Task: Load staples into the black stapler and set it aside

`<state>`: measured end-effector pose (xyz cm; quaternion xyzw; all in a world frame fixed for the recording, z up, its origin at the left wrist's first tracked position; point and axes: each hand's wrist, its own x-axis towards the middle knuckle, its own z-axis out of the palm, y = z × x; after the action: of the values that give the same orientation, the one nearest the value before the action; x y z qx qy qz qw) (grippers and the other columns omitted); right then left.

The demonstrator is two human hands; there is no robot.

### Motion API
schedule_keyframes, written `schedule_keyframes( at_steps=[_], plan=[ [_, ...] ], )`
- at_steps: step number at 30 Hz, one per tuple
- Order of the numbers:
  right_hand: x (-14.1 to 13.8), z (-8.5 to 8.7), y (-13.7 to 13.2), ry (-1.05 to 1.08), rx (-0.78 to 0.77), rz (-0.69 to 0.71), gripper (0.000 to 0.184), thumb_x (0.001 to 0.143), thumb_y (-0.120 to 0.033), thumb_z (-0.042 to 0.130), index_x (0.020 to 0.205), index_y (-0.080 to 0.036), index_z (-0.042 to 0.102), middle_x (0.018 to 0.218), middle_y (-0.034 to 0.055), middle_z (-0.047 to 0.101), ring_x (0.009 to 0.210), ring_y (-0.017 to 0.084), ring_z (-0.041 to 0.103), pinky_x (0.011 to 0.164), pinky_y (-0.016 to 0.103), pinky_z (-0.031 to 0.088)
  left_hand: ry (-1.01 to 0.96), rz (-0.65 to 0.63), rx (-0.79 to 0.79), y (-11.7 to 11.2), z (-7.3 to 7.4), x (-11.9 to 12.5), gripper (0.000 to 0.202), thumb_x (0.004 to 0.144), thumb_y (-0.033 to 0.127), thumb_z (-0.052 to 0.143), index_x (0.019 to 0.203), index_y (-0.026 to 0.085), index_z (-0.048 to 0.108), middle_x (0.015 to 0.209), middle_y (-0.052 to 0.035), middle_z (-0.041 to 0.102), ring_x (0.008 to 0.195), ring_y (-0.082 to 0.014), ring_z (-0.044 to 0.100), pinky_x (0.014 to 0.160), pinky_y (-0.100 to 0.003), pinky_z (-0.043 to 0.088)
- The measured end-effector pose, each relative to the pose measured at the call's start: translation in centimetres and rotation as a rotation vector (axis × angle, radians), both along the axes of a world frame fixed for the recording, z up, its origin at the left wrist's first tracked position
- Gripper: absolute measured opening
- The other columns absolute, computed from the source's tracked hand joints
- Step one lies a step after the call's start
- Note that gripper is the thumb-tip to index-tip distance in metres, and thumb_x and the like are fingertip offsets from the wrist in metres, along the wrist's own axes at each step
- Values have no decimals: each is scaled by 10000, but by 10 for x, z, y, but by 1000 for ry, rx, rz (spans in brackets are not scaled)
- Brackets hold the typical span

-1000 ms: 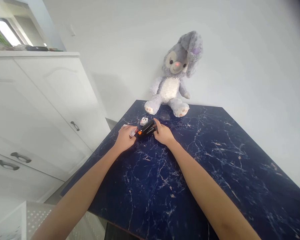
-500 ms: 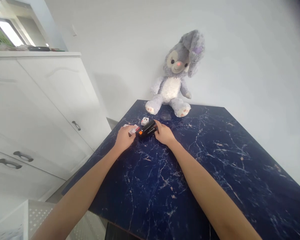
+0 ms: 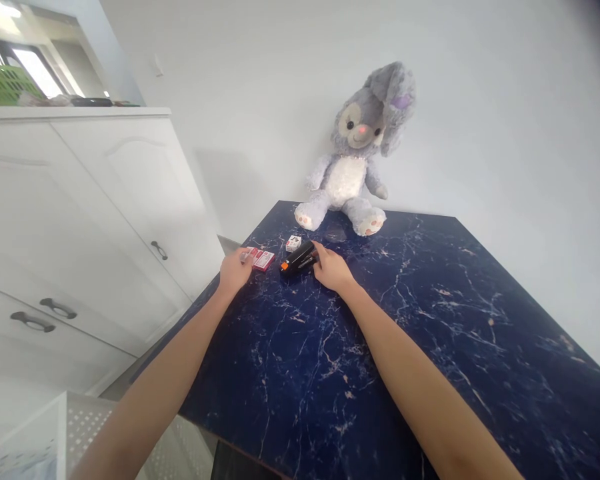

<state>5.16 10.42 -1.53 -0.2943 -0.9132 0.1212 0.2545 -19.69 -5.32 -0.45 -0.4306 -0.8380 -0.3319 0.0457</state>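
Observation:
A black stapler [image 3: 298, 259] with an orange patch on its near-left end lies on the dark blue marbled table [image 3: 330, 373]. My right hand [image 3: 333, 268] is closed round its far-right end, the thumb on the near side. To the left, my left hand [image 3: 235, 269] grips the left end of a flat red-and-white pack [image 3: 263, 259], whose right part shows beyond the fingers. Just behind the stapler sits a small white box [image 3: 293, 243] with dark and red print; neither hand touches it.
A grey plush rabbit [image 3: 347, 177] sits at the table's back edge against the wall. White cabinets [image 3: 105, 200] with dark handles stand on the left. A white perforated basket [image 3: 77, 423] is below at the lower left, beside the table edge.
My left hand has moved left, away from the stapler's orange end, and more of the red-and-white pack shows. My right hand stays at the stapler. The view has shifted slightly.

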Motion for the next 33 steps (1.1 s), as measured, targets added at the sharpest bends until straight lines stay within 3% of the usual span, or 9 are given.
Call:
schedule_keyframes(
  at_steps=[6,9,14,18,21,25,27,30,33],
  plan=[
    [1,0,4,72,-77,0,662,822,-98,468,1478,-170,413,1197,85,706,1065,243,661,981,355,495,-15,-214,-3,-1,3,18,382,876,380,623,1243,279,658,1197,-32,732,1029,-258,693,910,-358,532],
    [0,9,10,225,-148,-100,581,832,-86,427,1405,-172,477,1147,57,730,979,206,688,950,332,505,0,-289,2,1,3,29,384,892,374,604,1265,290,645,1195,-20,732,1033,-254,690,910,-361,533],
    [-29,50,16,348,-159,-185,433,891,-146,403,1296,-185,551,1199,68,716,989,186,692,954,314,501,108,-183,33,4,3,37,367,910,353,577,1252,243,655,1152,-66,739,1035,-297,667,945,-428,513],
    [-74,76,14,-21,-105,-105,416,937,-255,437,1329,-216,571,1312,100,660,1175,229,634,1002,354,483,74,-105,82,4,3,32,350,926,342,554,1244,228,646,1153,-73,736,1063,-282,667,973,-422,506],
    [-102,80,17,-216,-97,-68,458,832,-289,617,1282,-210,637,1280,150,666,1170,309,634,952,428,510,46,-81,85,3,3,28,342,928,364,551,1221,220,653,1128,-81,742,1045,-290,676,959,-434,511],
    [-116,73,28,-357,-153,-42,401,651,-205,771,1051,-200,751,1054,129,747,1010,303,703,847,380,549,-47,-19,146,4,2,25,361,968,430,488,1209,218,651,1143,-98,736,1058,-279,676,940,-422,514],
    [-116,73,28,-355,-138,-43,402,702,-245,750,1101,-197,741,1096,138,741,1039,303,697,861,372,543,-70,12,136,4,1,24,360,968,426,482,1218,223,644,1165,-101,729,1108,-296,653,964,-449,493],
    [-112,76,18,-321,-108,-13,497,787,-359,707,1259,-210,673,1230,140,704,1107,310,673,891,372,530,-52,83,34,4,-1,24,407,936,454,523,1238,210,647,1207,-135,709,1213,-389,572,1019,-573,414],
    [-100,82,5,-325,-110,86,490,791,-462,727,1233,-253,688,1250,87,706,1129,280,664,913,328,517,-33,72,-3,4,-3,24,516,931,512,519,1315,182,620,1333,-169,642,1296,-427,492,1056,-617,357]
  ],
)
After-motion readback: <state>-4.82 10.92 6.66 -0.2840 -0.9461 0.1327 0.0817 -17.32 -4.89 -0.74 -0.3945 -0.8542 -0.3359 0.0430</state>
